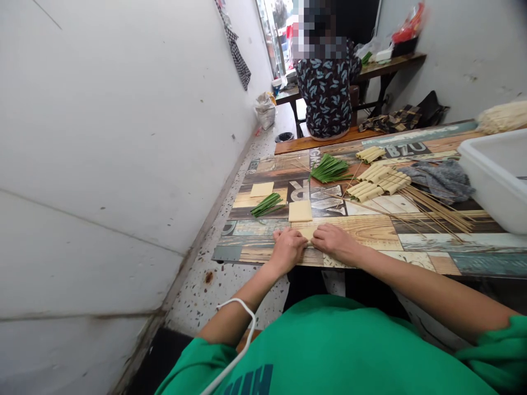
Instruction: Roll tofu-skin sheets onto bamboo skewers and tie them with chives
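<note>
At the table's near edge, my left hand [289, 248] and my right hand [335, 241] have their curled fingers on the two ends of a pale yellow tofu sheet [308, 232]. The near edge of this sheet looks rolled over; what lies inside is hidden. Just beyond my fingers is a stack of square tofu sheets [300, 211]. A small bunch of cut green chives [267, 204] lies to the left, and another tofu sheet [262, 190] is behind it. Farther back a bigger pile of chives [329, 168] is spread out.
Right of centre lie finished tofu rolls [379, 184] on sticks, loose bamboo skewers [440, 211] and a grey cloth [440, 180]. A white plastic tub [494, 181] stands at the right. Ahead, a person in a leaf-patterned top [327, 93] sits on a bench, back to me.
</note>
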### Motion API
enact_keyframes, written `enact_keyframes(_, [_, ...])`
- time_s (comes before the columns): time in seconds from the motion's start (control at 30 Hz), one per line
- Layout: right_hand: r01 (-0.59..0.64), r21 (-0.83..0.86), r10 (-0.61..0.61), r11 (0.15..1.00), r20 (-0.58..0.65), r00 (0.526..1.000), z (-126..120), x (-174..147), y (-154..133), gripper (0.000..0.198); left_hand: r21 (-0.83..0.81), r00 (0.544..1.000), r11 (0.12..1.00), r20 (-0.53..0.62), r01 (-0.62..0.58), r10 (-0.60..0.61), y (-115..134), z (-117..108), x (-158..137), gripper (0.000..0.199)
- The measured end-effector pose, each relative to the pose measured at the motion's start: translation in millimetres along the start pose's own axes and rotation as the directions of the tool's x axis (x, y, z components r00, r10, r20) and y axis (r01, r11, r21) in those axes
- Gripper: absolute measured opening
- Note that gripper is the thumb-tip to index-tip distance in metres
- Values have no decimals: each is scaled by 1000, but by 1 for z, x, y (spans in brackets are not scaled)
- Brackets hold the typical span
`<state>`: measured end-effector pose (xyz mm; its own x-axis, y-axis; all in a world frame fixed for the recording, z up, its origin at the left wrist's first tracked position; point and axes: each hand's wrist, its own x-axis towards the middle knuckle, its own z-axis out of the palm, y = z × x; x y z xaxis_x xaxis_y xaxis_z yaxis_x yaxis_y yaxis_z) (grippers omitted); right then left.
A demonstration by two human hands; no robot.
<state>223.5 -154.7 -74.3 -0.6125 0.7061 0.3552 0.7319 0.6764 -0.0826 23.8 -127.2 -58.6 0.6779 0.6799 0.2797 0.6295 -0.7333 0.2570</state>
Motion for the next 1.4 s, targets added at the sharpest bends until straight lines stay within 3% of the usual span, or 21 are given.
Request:
enact_keyframes(0.13, [-132,173,120,976,76,990,-2,4,8,29,10,998,998,-9,58,-58,1,1,2,20])
enact_keyframes(0.27, [-137,268,93,954,169,981,-4,12,16,28,49,997,999,-82,10,-6,3,4,0,20])
enact_keyframes(0.37, [-130,188,101,973,155,983,-6,11,13,27,67,997,996,-59,-52,56,1,5,1,25])
enact_keyframes(0.43, [-127,54,124,990,63,990,-7,7,6,27,52,998,997,-35,-59,61,-2,5,4,26])
enact_keyframes(0.53, [-71,-109,66,992,-54,996,-6,0,-3,27,41,999,998,-4,-47,47,-6,4,9,24])
enact_keyframes(0.6, [-31,-140,25,990,-43,999,-3,-2,-6,27,61,999,998,3,-32,32,-7,4,10,23])
enact_keyframes(0.87, [-141,11,136,990,192,972,-7,20,15,34,107,992,993,-109,-58,70,-7,10,3,17])
enact_keyframes(1.1, [-62,-91,64,994,18,998,1,14,14,28,76,999,996,-28,-41,43,-20,11,19,21])
enact_keyframes(1.23, [-82,-66,86,995,72,994,-1,17,20,31,72,995,996,-84,-47,53,-21,12,19,19])
enact_keyframes(1.4, [-147,66,136,987,142,981,-9,26,22,30,118,984,981,-71,-157,166,-23,17,20,18])
